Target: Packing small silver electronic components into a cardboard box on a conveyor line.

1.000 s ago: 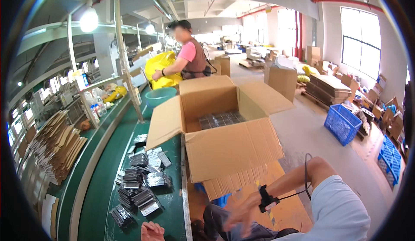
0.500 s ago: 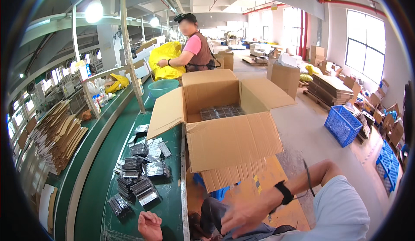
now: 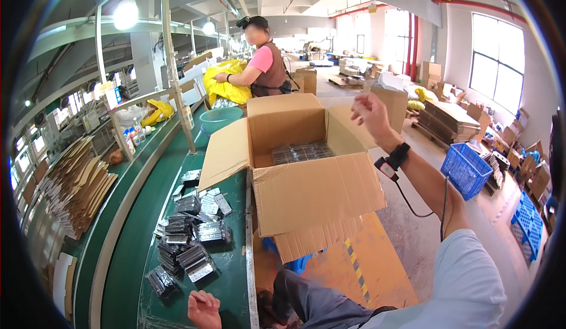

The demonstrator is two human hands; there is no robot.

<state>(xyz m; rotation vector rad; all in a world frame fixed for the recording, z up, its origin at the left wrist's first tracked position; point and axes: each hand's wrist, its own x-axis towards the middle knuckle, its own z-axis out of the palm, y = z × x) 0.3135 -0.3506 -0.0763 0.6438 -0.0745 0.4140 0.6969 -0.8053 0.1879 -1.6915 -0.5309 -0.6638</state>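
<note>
A large open cardboard box (image 3: pixel 318 196) stands before me with its flaps spread. Dark wrapped packs (image 3: pixel 300 153) lie in rows inside it. My right hand (image 3: pixel 371 115) is raised over the box's right flap, fingers loosely bent and apart, holding nothing; a black band with a small cabled device circles the wrist. At the lower edge, my left hand (image 3: pixel 204 309) rests by the green conveyor belt, fingers loosely curled with nothing visible in them. A heap of plastic-wrapped bundles of dark, flat pieces (image 3: pixel 191 258) lies on the belt beyond it.
A co-worker (image 3: pixel 268 63) handles a yellow sack (image 3: pixel 227 84) behind a green basket (image 3: pixel 221 118). To the right are a blue crate (image 3: pixel 466 170) and stacked flat cardboard (image 3: pixel 451 121). Cardboard sheets (image 3: pixel 76 181) lean at left. A metal post (image 3: pixel 177 75) rises beside the belt.
My right hand has swung from low in front of me up and forward to the box's right flap. My left hand has barely moved. The co-worker's head has turned slightly.
</note>
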